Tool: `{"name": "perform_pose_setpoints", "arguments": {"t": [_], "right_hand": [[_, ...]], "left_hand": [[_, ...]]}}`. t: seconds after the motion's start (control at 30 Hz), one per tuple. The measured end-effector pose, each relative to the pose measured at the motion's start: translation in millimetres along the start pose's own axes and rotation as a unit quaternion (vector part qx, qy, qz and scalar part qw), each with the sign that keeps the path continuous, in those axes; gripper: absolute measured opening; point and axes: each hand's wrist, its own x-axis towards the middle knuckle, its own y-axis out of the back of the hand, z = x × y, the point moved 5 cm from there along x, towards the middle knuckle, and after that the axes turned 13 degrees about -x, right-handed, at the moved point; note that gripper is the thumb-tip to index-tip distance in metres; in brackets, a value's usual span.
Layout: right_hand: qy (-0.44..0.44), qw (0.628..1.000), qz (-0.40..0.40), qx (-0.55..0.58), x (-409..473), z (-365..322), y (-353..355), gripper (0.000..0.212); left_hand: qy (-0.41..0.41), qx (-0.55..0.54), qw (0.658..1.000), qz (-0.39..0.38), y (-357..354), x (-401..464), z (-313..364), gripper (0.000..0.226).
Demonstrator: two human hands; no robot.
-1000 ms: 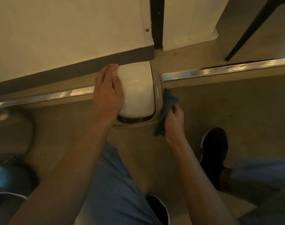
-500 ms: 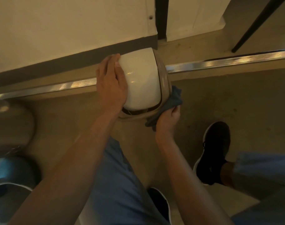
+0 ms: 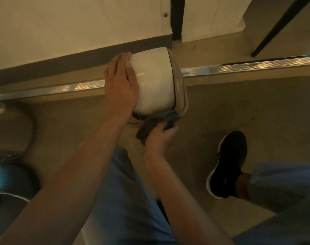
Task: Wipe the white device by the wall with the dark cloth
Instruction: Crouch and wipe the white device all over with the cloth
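**Camera Arrangement: Single Head-Worn View**

One wide-angle camera is in use, worn on the person's head. It faces forward and steeply down, so the floor (image 3: 239, 106) fills most of the frame and the wall (image 3: 71, 29) runs across the top. The view is close: both forearms enter from the bottom edge, and the left hand (image 3: 121, 85) and right hand (image 3: 159, 138) sit near frame centre at the white device (image 3: 154, 82). The person's own black shoe (image 3: 228, 165) shows at lower right. Straight lines, such as the metal floor strip (image 3: 248, 65), bend toward the edges. No second view exists, so no overlap applies.
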Motion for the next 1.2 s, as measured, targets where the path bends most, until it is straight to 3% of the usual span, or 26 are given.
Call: {"name": "perform_pose_setpoints", "arguments": {"t": [0.13,0.37,0.5,0.63,0.83,0.97,1.1,1.2], "right_hand": [[0.022,0.999,-0.001,-0.029,1,0,0,0.036],[0.07,0.997,0.009,-0.027,21,-5,19,0.018],[0.059,0.996,-0.055,-0.047,-19,6,-13,0.05],[0.053,0.998,-0.024,-0.008,8,-4,5,0.005],[0.087,0.996,-0.02,-0.01,33,-13,19,0.006],[0.046,0.994,-0.1,-0.014,7,1,-6,0.05],[0.051,0.997,-0.064,0.003,33,-9,13,0.025],[0.073,0.995,-0.074,-0.002,49,-17,31,0.022]], "left_hand": [[0.005,-0.006,1.0,-0.007,0,1,1,0.046],[-0.012,0.008,1.0,0.006,-2,1,-2,0.045],[0.001,0.009,1.0,-0.008,0,2,-3,0.047],[0.006,0.003,1.0,0.004,2,-1,-7,0.047],[0.006,0.011,1.0,0.009,0,0,-3,0.046],[0.004,0.01,1.0,0.005,-1,-1,-1,0.048],[0.012,0.008,1.0,-0.009,0,-3,-5,0.051],[0.011,0.008,1.0,0.0,-2,-6,0,0.049]]}}
